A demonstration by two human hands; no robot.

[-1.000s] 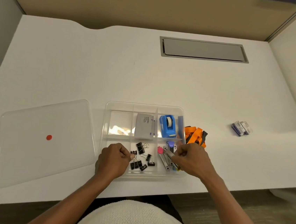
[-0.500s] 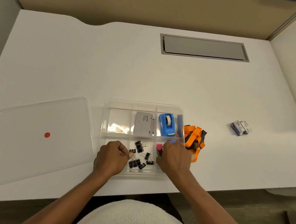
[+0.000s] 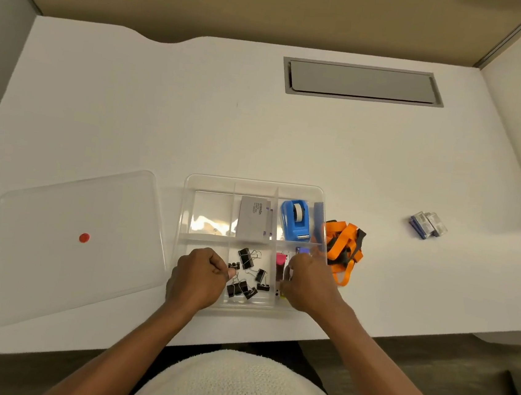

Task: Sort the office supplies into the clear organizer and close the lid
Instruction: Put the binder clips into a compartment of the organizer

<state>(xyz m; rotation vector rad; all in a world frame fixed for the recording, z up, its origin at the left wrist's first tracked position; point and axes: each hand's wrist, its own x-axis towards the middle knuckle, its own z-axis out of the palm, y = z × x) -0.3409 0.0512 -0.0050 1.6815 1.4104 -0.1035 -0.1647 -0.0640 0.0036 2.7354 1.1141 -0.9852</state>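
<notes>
Under right hand (image 3: 309,284) fingers, pens (image 3: 281,265), organizer (image 3: 255,186)

Office cubicle: white desk (image 3: 164,116), cable hatch (image 3: 363,82).

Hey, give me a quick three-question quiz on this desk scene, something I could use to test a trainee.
1. True or false: the clear lid is already closed on the organizer.
2. Which item lies outside the organizer, against its right wall? A) blue tape dispenser B) orange lanyard C) binder clips
3. Fill in: the small boxes on the desk lie far to the ____ of the organizer.

Key: 1. False; the lid lies flat on the desk to the left. 2. B. 3. Right.
</notes>
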